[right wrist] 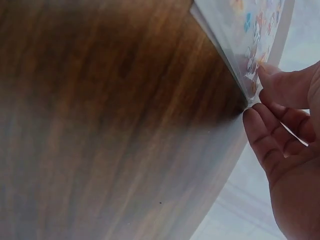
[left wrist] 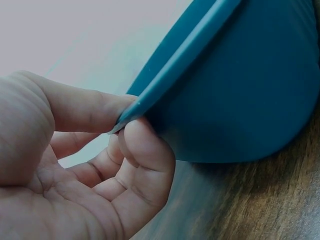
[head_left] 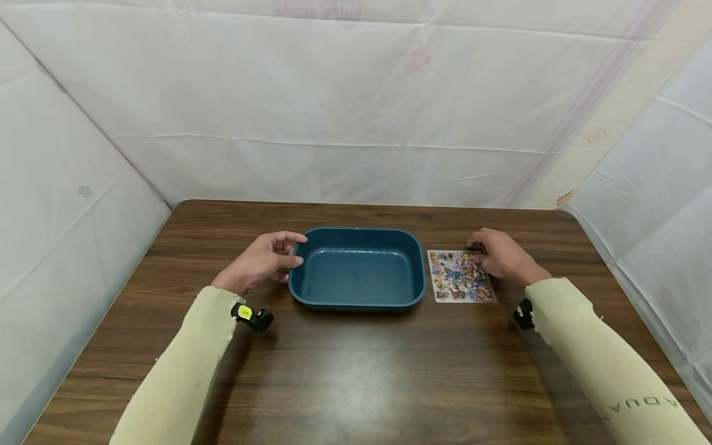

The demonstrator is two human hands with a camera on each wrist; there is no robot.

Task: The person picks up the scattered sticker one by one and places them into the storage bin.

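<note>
Blue tray [head_left: 356, 272]: left hand [head_left: 261, 262] pinches its rim | right hand [head_left: 500, 254] fingertips lifting sticker sheet [head_left: 458, 276] corner | risk: thin sheet could slip or crease

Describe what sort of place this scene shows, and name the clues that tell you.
Probably a makeshift recording booth: white sheeting walls in a wooden table, and wrist-worn cameras. The left hand pinches a blue tub; the right hand pinches a sticker sheet.

Tray [head_left: 414, 272] mid-table [head_left: 356, 371], sticker sheet [head_left: 453, 281] just right of it; hands outside — flanking both
</note>
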